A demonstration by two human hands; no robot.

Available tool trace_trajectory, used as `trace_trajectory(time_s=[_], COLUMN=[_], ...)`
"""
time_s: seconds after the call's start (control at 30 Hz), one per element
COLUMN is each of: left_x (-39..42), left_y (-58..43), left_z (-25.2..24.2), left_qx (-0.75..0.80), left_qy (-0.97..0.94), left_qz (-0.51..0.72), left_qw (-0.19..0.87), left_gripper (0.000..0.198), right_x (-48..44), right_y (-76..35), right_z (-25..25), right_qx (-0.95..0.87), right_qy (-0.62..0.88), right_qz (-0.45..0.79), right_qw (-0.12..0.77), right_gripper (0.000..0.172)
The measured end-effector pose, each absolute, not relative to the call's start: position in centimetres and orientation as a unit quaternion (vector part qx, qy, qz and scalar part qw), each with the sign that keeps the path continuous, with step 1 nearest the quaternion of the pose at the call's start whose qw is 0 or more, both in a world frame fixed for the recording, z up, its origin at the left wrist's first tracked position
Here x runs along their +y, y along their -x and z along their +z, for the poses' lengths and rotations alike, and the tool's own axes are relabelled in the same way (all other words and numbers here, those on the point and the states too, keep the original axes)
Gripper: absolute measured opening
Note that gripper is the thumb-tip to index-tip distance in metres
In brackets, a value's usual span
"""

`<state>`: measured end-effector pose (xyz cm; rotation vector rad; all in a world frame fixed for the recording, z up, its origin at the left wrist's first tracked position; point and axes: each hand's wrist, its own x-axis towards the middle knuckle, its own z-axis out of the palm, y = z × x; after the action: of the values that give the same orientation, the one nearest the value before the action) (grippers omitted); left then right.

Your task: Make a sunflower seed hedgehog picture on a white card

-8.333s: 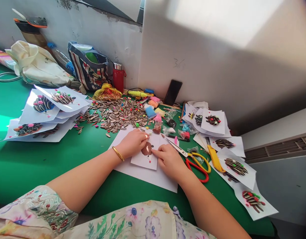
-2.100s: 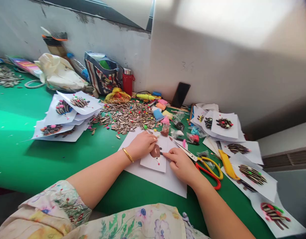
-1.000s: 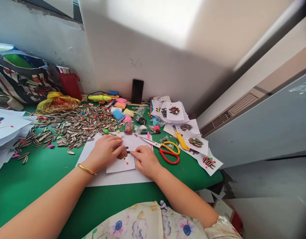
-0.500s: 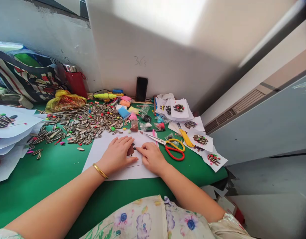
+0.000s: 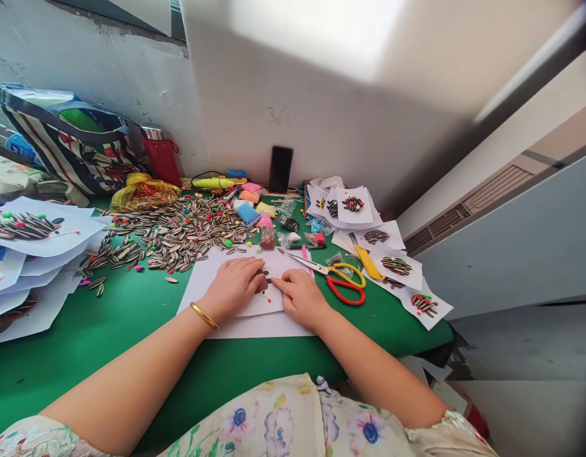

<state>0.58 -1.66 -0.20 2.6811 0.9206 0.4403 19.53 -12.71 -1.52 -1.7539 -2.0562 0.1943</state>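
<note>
On a sheet of white paper (image 5: 273, 327), a flat brown clay shape (image 5: 263, 285) with small dark pieces and a red dot beside it lies partly hidden under my left hand. My left hand (image 5: 232, 285) rests flat, fingers stretched out over the paper and the brown clay. From the right, my right hand (image 5: 303, 297) reaches in with its index finger extended against a dark piece at the clay's edge, the other fingers curled and holding nothing visible. Scissors (image 5: 316, 264) with red and yellow handles lie right of it, blades pointing left.
A heap of striped sunflower seeds (image 5: 192, 228) spreads at the back left. Bagged clay (image 5: 268, 238), a phone (image 5: 280, 170) and a yellow cutter (image 5: 366, 259) are behind and to the right. Decorated cards (image 5: 396, 264) lie right; stacked sheets (image 5: 78, 238) stand left.
The camera view has shifted slightly, so the scene sits further right. My left fingers have moved a little on the clay, and more red dot shows; my right index finger stays at the dark piece.
</note>
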Motion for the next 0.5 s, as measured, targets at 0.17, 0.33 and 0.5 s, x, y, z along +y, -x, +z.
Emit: trace_trajectory(time_s=[0.17, 0.33, 0.5], left_x=[-1.49, -1.37, -1.40], left_y=[-0.52, -0.49, -0.56], left_z=[-0.63, -0.78, -0.78], left_qx=[0.323, 0.319, 0.320], left_qy=[-0.925, -0.926, -0.923], left_qz=[0.150, 0.148, 0.156], left_qw=[0.134, 0.136, 0.145], left_gripper=[0.038, 0.040, 0.039], right_x=[-12.65, -12.68, -12.77], right_y=[-19.74, -19.79, -19.78], right_z=[-1.78, -1.92, -1.87], right_qx=[-0.744, -0.742, -0.744], right_qy=[0.622, 0.626, 0.621], right_qz=[0.071, 0.071, 0.072], right_qw=[0.236, 0.229, 0.236], right_gripper=[0.046, 0.045, 0.048])
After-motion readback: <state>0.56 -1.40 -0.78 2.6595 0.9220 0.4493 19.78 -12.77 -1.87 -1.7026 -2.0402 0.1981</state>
